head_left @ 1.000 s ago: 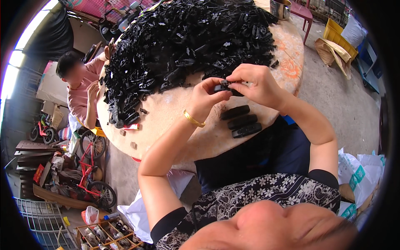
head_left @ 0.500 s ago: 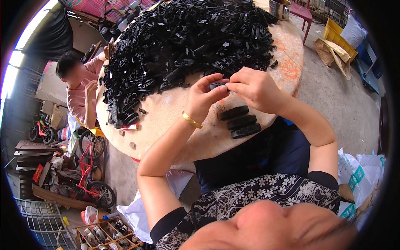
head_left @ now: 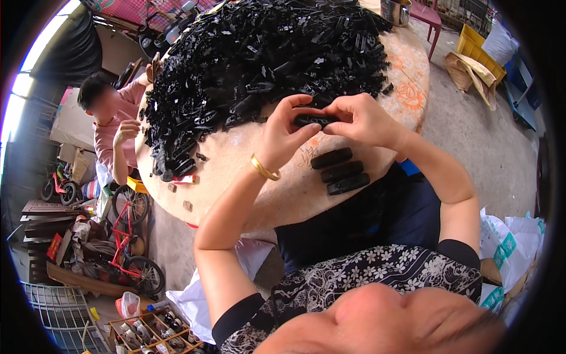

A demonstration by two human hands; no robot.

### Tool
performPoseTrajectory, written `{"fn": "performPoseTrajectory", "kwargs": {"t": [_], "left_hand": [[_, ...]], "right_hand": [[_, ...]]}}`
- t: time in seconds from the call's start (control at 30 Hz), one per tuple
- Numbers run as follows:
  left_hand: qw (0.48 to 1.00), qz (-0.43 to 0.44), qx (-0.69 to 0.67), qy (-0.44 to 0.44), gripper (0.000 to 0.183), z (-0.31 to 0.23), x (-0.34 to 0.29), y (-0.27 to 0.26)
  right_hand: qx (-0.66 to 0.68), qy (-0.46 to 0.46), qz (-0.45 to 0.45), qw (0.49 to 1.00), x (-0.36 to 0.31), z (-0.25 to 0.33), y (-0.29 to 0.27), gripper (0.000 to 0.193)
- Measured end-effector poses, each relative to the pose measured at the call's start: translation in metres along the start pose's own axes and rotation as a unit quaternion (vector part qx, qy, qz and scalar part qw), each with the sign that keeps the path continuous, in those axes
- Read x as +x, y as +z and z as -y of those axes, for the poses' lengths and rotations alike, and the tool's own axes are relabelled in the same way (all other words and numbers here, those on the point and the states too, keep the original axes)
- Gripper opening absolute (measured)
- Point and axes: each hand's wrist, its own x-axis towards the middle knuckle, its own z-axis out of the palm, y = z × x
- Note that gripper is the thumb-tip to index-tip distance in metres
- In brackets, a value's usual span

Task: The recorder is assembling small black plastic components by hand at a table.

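Between my two hands, just above the round table [head_left: 259, 206], is a small oblong black plastic piece [head_left: 315, 120]. My left hand [head_left: 287, 131] grips its left end between thumb and fingers. The right end is pinched by my right hand [head_left: 364, 122]. Below my right hand, three similar black oblong pieces [head_left: 345, 171] lie side by side on the table. A large heap of black plastic parts [head_left: 253, 59] spreads beyond my hands across the far side of the tabletop.
At the left edge of the table sits another person [head_left: 112, 124] in a pink top, one hand at the heap. A metal pot [head_left: 395, 13] stands at the far right. A red bicycle [head_left: 124, 236] is on the floor at left, white bags [head_left: 513, 242] at right.
Both hands have turned the black piece so that more of its broad face shows, and my right fingers have shifted along it. The other person's nearer hand has moved slightly.
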Motion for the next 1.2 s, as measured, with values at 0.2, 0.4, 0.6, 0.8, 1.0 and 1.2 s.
{"fn": "performPoseTrajectory", "kwargs": {"t": [0.2, 0.4, 0.6, 0.8, 1.0, 1.2], "left_hand": [[0.828, -0.04, 0.556, 0.06, 0.04, 0.003, 0.006, -0.043], [0.835, -0.035, 0.548, 0.035, 0.029, 0.017, 0.006, -0.035], [0.908, -0.122, 0.396, 0.062, 0.025, 0.005, 0.01, -0.028], [0.994, -0.059, 0.078, -0.048, 0.025, 0.011, 0.012, -0.023], [0.996, 0.003, -0.029, -0.086, 0.027, 0.013, 0.004, 0.001], [0.996, -0.028, -0.061, -0.052, 0.028, 0.012, -0.001, 0.012]], "right_hand": [[-0.14, -0.074, 0.102, 0.982, -0.004, -0.004, -0.007, 0.035], [-0.267, -0.194, -0.055, 0.943, 0.006, -0.031, 0.014, 0.023], [-0.372, -0.135, -0.048, 0.917, 0.003, -0.027, 0.017, 0.008], [-0.238, -0.096, -0.119, 0.959, 0.001, -0.015, -0.002, 0.014], [-0.074, -0.172, -0.124, 0.974, -0.003, 0.003, -0.004, 0.012], [-0.175, -0.292, -0.149, 0.928, -0.003, 0.001, 0.005, 0.012]]}}
